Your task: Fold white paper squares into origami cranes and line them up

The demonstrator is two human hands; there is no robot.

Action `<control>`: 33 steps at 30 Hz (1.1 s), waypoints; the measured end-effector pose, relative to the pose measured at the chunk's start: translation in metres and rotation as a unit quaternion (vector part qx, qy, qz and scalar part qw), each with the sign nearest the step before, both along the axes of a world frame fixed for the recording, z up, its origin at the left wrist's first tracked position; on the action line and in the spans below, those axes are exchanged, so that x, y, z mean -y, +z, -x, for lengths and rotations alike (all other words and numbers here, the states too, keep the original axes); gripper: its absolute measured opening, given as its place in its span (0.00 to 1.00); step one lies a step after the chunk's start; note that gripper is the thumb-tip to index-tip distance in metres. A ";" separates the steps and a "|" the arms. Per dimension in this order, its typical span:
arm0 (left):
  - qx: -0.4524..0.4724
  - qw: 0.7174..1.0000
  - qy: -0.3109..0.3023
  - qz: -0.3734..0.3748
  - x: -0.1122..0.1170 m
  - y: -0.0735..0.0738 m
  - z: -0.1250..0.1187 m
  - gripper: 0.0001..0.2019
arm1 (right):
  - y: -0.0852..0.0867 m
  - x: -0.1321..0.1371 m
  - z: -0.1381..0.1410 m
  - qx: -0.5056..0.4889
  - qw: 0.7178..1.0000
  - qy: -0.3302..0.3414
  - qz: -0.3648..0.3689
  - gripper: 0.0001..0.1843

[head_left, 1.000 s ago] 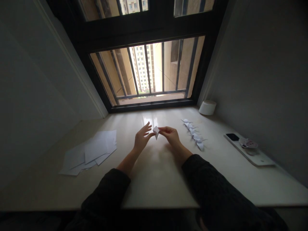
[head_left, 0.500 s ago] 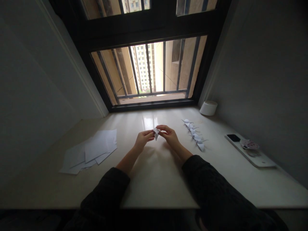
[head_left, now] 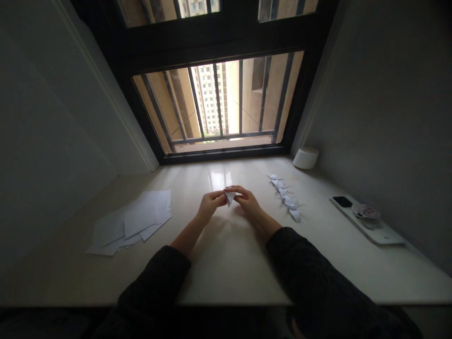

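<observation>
A small piece of folded white paper (head_left: 230, 198) is held between my two hands above the middle of the white sill. It looks like a downward-pointing triangle. My left hand (head_left: 209, 205) pinches its left side between thumb and fingers. On the other side, my right hand (head_left: 248, 199) has its fingers bent over the top edge and its thumb near the right side. Part of the paper is hidden behind the fingers. To the right of my hands, several folded paper cranes (head_left: 283, 193) stand in a slanting row.
Loose white paper sheets (head_left: 143, 216) lie overlapped on the left. At the right is a phone (head_left: 367, 223) with a round grip on its back. A white cup-like object (head_left: 305, 158) sits in the far right corner, near the dark window frame (head_left: 226, 155).
My right fingers have moved left across the top of the folded paper. Its visible shape has gone from a diamond to a triangle. My left hand has barely moved.
</observation>
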State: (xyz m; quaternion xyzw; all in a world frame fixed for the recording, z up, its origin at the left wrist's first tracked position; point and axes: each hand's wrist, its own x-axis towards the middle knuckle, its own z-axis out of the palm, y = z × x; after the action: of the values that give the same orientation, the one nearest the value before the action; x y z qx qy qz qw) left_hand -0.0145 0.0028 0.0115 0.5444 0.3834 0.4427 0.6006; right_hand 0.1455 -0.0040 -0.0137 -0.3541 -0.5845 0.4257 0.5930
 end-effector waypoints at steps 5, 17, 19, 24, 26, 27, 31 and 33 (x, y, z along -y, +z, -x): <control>-0.003 1.000 0.007 -0.018 0.000 0.000 0.001 0.20 | 0.006 0.002 0.001 0.009 1.000 0.015 0.005 0.13; 0.006 1.000 0.008 0.000 0.001 0.001 -0.001 0.21 | -0.007 -0.006 -0.007 -0.069 0.991 -0.027 0.113 0.19; 0.006 1.000 0.010 -0.006 0.001 0.000 -0.001 0.21 | -0.006 -0.005 -0.006 -0.078 0.989 -0.022 0.122 0.19; -0.034 0.997 0.007 -0.073 0.000 0.000 0.002 0.26 | 0.000 -0.001 -0.006 -0.070 0.989 -0.021 0.132 0.20; -0.066 0.992 0.012 -0.104 -0.001 0.000 0.003 0.22 | 0.001 0.000 -0.006 -0.070 0.988 -0.015 0.136 0.21; -0.076 0.990 0.021 -0.113 -0.002 -0.001 0.004 0.19 | 0.002 0.000 -0.006 -0.069 0.988 -0.012 0.135 0.21; -0.066 0.989 0.082 -0.105 -0.007 -0.005 0.004 0.16 | 0.002 0.000 -0.005 -0.068 0.989 -0.005 0.131 0.22; -0.046 0.990 0.098 -0.086 -0.008 -0.007 0.003 0.17 | 0.001 0.000 -0.004 -0.076 0.988 -0.007 0.132 0.22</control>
State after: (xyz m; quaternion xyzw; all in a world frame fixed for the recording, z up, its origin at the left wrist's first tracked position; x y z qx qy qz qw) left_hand -0.0179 0.0104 0.0043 0.5738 0.4220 0.5054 0.4871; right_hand 0.1495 -0.0036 -0.0124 -0.4001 -0.4736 0.5208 0.5868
